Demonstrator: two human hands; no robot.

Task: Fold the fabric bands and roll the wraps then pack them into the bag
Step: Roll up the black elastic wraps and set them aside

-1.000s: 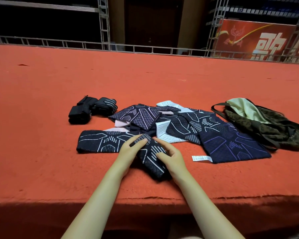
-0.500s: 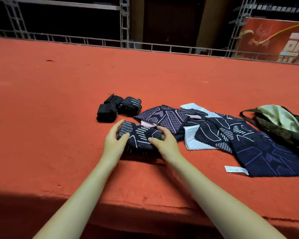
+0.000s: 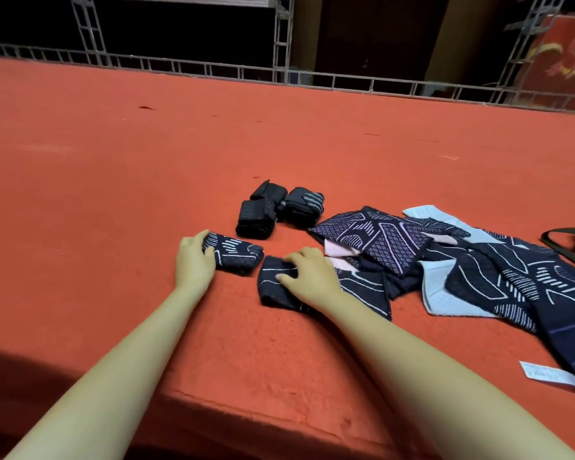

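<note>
Here the left hand [image 3: 195, 262] cups a folded band [image 3: 236, 255]; the right hand [image 3: 307, 273] presses another band [image 3: 276, 290]. Beyond them sit black rolled wraps [image 3: 273, 209]; right, loose bands [image 3: 445, 260].

- Both bare forearms reach forward from the near edge, angled inward toward each other.
- The left hand [image 3: 195, 260] lies palm down, wrist straight, its fingers and thumb curled around the left end of a folded band [image 3: 234, 255], gripping it.
- The right hand [image 3: 307, 275] rests palm down just to the right, its fingers spread and bent, fingertips pressing on a second band [image 3: 276, 290].
- The two hands are near but apart.
</note>
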